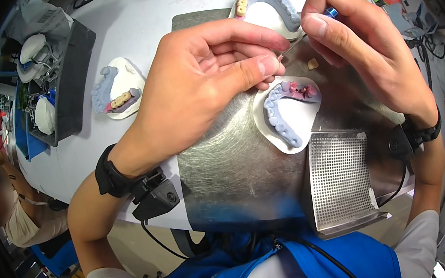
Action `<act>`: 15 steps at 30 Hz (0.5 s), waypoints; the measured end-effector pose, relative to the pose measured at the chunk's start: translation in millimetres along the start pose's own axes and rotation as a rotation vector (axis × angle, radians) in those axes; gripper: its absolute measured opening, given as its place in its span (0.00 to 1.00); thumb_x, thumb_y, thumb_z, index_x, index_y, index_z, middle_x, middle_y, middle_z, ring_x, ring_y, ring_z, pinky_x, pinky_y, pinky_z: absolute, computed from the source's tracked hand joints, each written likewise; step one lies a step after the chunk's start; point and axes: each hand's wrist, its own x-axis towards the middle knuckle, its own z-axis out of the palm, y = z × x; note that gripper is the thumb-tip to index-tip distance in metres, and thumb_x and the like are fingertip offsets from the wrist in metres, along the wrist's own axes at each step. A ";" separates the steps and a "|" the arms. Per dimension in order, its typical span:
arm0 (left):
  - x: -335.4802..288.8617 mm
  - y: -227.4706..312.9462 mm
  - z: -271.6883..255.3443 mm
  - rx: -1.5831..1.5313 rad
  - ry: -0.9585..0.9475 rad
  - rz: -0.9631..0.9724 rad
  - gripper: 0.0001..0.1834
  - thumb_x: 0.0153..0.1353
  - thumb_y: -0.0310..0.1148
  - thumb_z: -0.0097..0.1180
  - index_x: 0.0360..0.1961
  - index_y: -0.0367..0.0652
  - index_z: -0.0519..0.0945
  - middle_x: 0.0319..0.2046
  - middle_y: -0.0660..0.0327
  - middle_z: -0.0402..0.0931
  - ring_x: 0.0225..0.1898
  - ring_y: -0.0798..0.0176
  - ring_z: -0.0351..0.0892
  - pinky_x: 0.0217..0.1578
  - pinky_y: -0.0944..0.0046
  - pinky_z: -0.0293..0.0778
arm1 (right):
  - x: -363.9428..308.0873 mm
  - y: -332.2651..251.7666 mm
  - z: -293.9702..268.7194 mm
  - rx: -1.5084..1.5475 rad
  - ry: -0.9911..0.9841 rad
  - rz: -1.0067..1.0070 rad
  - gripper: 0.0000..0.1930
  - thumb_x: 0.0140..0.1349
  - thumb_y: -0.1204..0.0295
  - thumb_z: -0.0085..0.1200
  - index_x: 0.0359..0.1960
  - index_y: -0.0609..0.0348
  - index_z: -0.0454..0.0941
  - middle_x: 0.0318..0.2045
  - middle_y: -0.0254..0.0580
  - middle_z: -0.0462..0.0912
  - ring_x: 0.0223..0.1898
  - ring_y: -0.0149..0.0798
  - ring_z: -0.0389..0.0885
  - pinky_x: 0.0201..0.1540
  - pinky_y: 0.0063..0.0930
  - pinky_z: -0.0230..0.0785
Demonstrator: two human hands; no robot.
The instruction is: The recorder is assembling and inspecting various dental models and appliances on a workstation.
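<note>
My left hand [199,81] is closed, thumb and forefinger pinching a tiny pinkish piece [281,58] whose kind I cannot make out. My right hand [357,46] grips a slim tool with a blue end [331,13]; its thin metal shaft points toward the piece. Just below my fingers, a grey-blue dental model [273,112] on a white base lies on the metal plate [231,165], with a pink gum section at its upper right. Near my right fingers rests a small tooth-coloured crown [313,64]. Beyond my hands is another dental model [291,16], partly overlapped by my fingers.
To the left lies a third dental model [101,92] with yellowish teeth. A dark bin [73,84] holding white models stands farther left, near another person [33,215]. A perforated metal tray [342,177] sits at the near right. Tools and cables [431,44] crowd the far right.
</note>
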 end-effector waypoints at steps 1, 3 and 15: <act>0.0 -0.4 -0.4 -0.005 0.003 -0.008 0.17 0.75 0.23 0.65 0.62 0.29 0.83 0.55 0.51 0.87 0.52 0.62 0.90 0.56 0.62 0.85 | -0.6 0.0 5.5 0.138 0.071 -0.029 0.21 0.86 0.57 0.51 0.34 0.56 0.71 0.25 0.22 0.66 0.27 0.20 0.60 0.31 0.21 0.54; 0.3 -2.2 -1.0 -0.009 -0.002 -0.002 0.17 0.75 0.23 0.65 0.62 0.29 0.83 0.56 0.51 0.87 0.53 0.62 0.90 0.56 0.62 0.85 | -2.2 -2.4 -7.3 0.078 -0.014 0.043 0.20 0.86 0.57 0.51 0.35 0.56 0.72 0.24 0.22 0.66 0.27 0.20 0.60 0.31 0.21 0.53; -0.4 1.3 0.9 -0.027 0.009 -0.026 0.18 0.74 0.22 0.66 0.62 0.28 0.82 0.56 0.51 0.87 0.55 0.62 0.89 0.58 0.62 0.85 | 2.8 -1.8 -20.8 0.037 -0.133 0.141 0.18 0.85 0.58 0.53 0.36 0.56 0.71 0.25 0.22 0.65 0.27 0.18 0.61 0.30 0.22 0.53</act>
